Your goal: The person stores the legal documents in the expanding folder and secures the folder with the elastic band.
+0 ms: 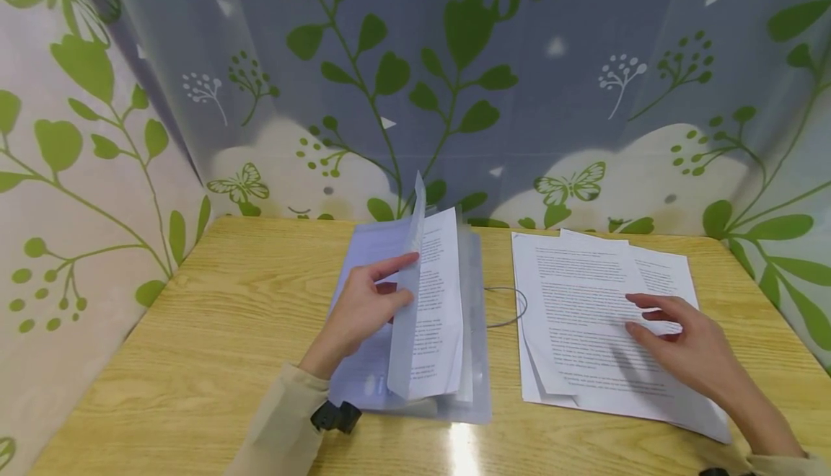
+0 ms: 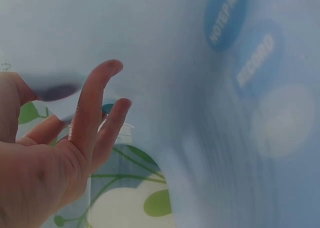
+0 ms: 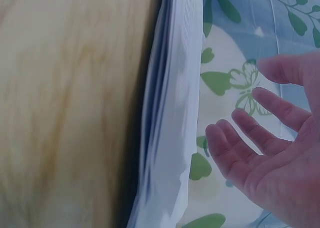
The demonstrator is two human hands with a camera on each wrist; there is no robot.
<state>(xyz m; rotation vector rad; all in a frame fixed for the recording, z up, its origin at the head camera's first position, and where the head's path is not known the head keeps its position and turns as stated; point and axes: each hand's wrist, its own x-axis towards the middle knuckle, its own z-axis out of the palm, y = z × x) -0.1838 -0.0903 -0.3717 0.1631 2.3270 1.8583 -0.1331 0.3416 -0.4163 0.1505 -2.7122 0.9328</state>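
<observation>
A translucent plastic folder [image 1: 479,360] lies open on the table, its left side bluish-purple. My left hand [image 1: 363,303] holds a clear plastic leaf [image 1: 404,332] of it upright, one fingertip seen blurred through the plastic in the left wrist view. Printed sheets [image 1: 441,296] stand against that leaf on its right. Over the loose stack of printed papers [image 1: 584,317] hovers my right hand [image 1: 688,342], fingers spread and slightly bent, nothing in them. The right wrist view shows the stack's edge [image 3: 170,112] beside that hand.
A thin grey elastic loop [image 1: 522,306] reaches from the folder to the papers. All of this is on a wood-grain table [image 1: 214,332]. A leaf-patterned curtain [image 1: 415,65] hangs behind it and along both sides. Blue oval labels, one reading "NOTEPAD" [image 2: 225,17], mark the plastic.
</observation>
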